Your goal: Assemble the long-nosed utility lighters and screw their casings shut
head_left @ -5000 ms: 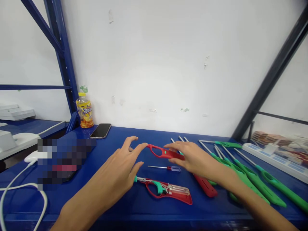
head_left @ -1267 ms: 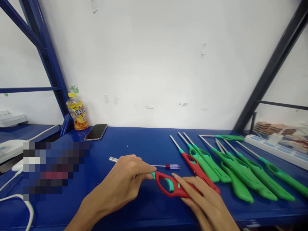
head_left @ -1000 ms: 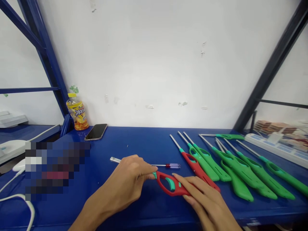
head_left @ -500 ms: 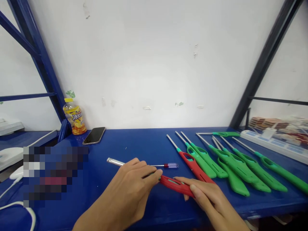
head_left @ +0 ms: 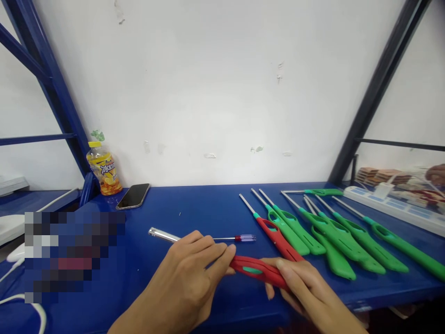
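Observation:
A red lighter (head_left: pixel 255 269) with a green insert spans both hands above the blue table. My left hand (head_left: pixel 191 273) is closed round its front part, and the metal tube (head_left: pixel 162 234) sticks out to the left. My right hand (head_left: pixel 304 287) grips the rear end of the red handle between thumb and fingers. Behind the hands lies a screwdriver (head_left: pixel 246 238) with a clear purple handle, its shaft partly hidden. Another red lighter (head_left: pixel 278 236) rests on the table just beyond my right hand, next to several green lighters (head_left: pixel 335 232).
A yellow-capped drink bottle (head_left: pixel 104 169) and a phone (head_left: pixel 134 195) stand and lie at the back left. A white power strip (head_left: pixel 399 208) runs along the right side. At the far right edge another person's hand (head_left: pixel 436 174) shows. White cables (head_left: pixel 36 308) lie at left.
The red lighter has turned in my hands, so another side with a green oval now faces the camera. Another person's hand has appeared at the far right. The view has shifted slightly.

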`<state>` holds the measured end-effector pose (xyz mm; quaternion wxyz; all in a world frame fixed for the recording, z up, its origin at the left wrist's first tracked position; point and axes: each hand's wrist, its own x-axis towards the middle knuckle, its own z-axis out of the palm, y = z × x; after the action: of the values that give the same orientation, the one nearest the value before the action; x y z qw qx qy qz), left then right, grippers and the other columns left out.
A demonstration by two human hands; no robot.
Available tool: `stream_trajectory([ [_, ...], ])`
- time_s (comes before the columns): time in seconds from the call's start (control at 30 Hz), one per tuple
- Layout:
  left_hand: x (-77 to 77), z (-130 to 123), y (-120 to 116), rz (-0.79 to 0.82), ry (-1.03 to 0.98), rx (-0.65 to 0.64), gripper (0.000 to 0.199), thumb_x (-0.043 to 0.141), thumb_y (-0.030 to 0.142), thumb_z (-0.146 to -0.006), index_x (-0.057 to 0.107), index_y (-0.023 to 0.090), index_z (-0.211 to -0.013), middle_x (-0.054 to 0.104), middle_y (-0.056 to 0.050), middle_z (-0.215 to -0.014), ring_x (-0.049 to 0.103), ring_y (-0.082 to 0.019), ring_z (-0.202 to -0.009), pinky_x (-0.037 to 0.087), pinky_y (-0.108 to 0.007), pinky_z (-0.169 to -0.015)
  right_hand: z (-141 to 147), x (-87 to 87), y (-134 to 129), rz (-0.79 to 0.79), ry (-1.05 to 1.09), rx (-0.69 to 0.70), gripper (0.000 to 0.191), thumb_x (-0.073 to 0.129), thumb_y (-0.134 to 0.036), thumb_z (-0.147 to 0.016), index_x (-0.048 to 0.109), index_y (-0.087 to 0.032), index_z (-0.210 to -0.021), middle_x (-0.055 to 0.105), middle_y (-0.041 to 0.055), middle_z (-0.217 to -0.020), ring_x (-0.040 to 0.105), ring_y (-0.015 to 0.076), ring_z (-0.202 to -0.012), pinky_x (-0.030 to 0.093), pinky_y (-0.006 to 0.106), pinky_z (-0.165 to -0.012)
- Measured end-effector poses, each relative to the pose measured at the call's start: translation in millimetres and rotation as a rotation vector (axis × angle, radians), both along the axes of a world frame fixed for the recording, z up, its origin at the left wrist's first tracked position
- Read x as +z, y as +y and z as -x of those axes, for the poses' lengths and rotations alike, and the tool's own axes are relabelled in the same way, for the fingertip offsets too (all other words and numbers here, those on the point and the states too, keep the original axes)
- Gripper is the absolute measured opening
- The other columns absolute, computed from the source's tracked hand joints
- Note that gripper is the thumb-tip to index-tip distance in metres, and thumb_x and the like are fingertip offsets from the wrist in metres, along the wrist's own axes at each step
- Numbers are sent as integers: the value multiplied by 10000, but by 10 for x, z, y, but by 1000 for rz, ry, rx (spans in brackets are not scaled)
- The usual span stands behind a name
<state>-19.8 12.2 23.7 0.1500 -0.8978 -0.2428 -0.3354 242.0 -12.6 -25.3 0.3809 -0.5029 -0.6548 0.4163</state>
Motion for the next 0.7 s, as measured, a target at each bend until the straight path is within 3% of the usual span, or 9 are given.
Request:
stream_trajectory([
  [0.07,1,-3,-8,-9,-14,-19,166,527,83,-1060,659,103,-1158,774,-45,-883,623,-181,-649,409,-368,-569,0,17,-1,23,17,4,729,425,-814,-984,843,-217,-976,752,79,-804,627,186,-594,580,273,-584],
  [0.2,25,-25,-12,-18,-47,-39,160,550,74,-1048,658,110,-1159,785,-43,-895,649,-178,-653,416,-363,-562,14,48,-6,69,96,-14,774,470,-871,-924,839,-224,-1132,762,77,-837,631,177,-577,601,281,-589],
  [0.3,25,-42,-3,-23,-75,-51,159,554,69,-1043,655,113,-1157,788,-42,-886,661,-181,-652,421,-359,-560,24,59,-9,80,128,-19,757,499,-857,-925,841,-215,-1132,746,68,-810,589,153,-541,584,272,-564],
  [0.53,-19,-49,26,-19,-106,-90,184,564,57,-1040,651,121,-1189,805,-41,-929,713,-183,-714,456,-344,-582,-9,-6,24,118,138,-5,761,495,-844,-941,808,-189,-1170,719,58,-833,436,96,-480,403,218,-440],
  [0.63,3,-33,13,-16,-81,-69,160,527,103,-1080,653,143,-1170,806,-26,-919,707,-173,-695,456,-341,-581,-20,-46,61,100,87,17,708,447,-792,-996,810,-184,-1016,706,46,-783,437,96,-474,356,203,-418],
  [0.7,10,-17,0,-5,-37,-20,182,477,152,-1116,656,169,-1148,803,-12,-905,699,-172,-671,472,-346,-601,-20,-61,80,-13,-7,38,692,417,-732,-1038,802,-198,-828,721,55,-756,578,143,-561,484,224,-507],
])
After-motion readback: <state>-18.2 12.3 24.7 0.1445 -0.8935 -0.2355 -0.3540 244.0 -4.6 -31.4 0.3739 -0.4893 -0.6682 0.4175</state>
